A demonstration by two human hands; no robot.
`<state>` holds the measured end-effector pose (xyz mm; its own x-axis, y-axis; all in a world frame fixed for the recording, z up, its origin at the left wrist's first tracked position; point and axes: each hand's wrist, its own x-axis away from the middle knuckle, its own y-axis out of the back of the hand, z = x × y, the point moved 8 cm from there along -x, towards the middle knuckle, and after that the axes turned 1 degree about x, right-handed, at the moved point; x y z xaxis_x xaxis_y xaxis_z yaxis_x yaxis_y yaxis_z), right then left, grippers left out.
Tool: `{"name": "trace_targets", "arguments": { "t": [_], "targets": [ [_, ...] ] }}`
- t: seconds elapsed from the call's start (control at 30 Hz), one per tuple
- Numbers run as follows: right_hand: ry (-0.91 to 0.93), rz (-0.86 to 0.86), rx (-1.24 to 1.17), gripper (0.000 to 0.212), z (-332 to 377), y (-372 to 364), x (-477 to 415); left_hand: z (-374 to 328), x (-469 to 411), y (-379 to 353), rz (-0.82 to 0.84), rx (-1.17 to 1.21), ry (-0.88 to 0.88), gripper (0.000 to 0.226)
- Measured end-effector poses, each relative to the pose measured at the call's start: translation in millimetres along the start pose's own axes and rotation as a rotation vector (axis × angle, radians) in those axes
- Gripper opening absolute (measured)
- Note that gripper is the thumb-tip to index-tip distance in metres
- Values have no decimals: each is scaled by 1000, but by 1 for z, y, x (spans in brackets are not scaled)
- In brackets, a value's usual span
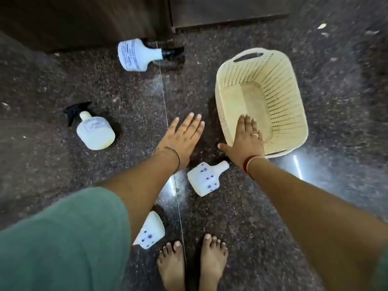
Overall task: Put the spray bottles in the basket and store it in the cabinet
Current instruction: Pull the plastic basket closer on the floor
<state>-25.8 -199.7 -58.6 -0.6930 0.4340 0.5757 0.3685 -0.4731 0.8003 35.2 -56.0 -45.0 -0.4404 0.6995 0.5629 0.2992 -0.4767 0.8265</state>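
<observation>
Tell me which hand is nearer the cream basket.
Right. The right hand overlaps the basket's near rim, fingers over its inside. The left hand hovers open above the floor, off the basket's left side.

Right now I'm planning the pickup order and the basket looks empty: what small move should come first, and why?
Probably lower the right hand to the dotted white bottle lying just beneath it. That hand hovers open over the near rim of the cream slotted plastic basket, which holds nothing, so this looks like the shortest carry. The left hand is open too.
</observation>
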Motion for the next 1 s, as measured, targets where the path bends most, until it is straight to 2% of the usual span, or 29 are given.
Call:
{"name": "trace_targets", "arguments": {
  "t": [0.1,0.2,0.37,0.5,0.73,0.9,1.0],
  "targets": [
    [-9,43,-93,86,12,-18,-20,12,-18,1,-65,-43,36,90],
    [-8,-52,-170,64,19,-22,-28,13,-27,-9,-60,-48,18,91],
    [17,-155,-201,68,14,-21,-27,17,-33,0,-171,-81,8,91],
    [132,-111,-139,71,19,-26,-24,20,-37,15,-237,-180,-55,85],
    [352,24,22,67,50,-47,-16,36,-23,-10,-17,-216,8,70],
    [461,98,151,69,68,-61,-7,51,0,-26,27,-176,13,34],
    [521,146,273,73,78,-70,2,54,18,-35,91,-124,3,32]
  ]
}}
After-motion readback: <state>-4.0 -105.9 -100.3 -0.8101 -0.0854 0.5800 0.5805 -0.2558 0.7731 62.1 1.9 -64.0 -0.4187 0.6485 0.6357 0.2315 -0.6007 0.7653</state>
